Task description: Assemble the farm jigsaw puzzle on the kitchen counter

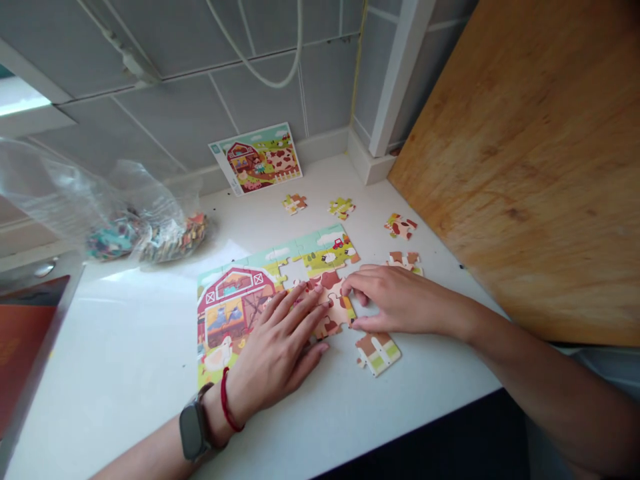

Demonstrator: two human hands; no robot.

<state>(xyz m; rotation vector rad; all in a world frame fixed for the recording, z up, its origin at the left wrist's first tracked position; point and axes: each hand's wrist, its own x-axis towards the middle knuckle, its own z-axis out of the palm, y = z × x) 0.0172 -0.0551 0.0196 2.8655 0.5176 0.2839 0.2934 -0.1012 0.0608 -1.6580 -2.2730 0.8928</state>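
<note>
A partly joined farm jigsaw puzzle (240,283) lies on the white table, with a red barn at its left and a gap near its upper middle. My left hand (280,347) rests flat over the puzzle's lower middle, fingers stretched out and covering part of it. At the right edge my right hand (385,297) has its thumb and bent forefinger on either side of a brown-and-cream puzzle piece (346,311). Just below that hand is a loose fence piece (379,353). Another loose piece (404,260) is partly hidden behind the right hand.
Further loose pieces, a yellow-brown one (295,203), a green one (341,208) and a spotted one (401,226), lie behind the puzzle. A picture card (257,160) leans on the tiled wall. Clear bags of pieces (170,237) stand left; a wooden board (525,167) rises right.
</note>
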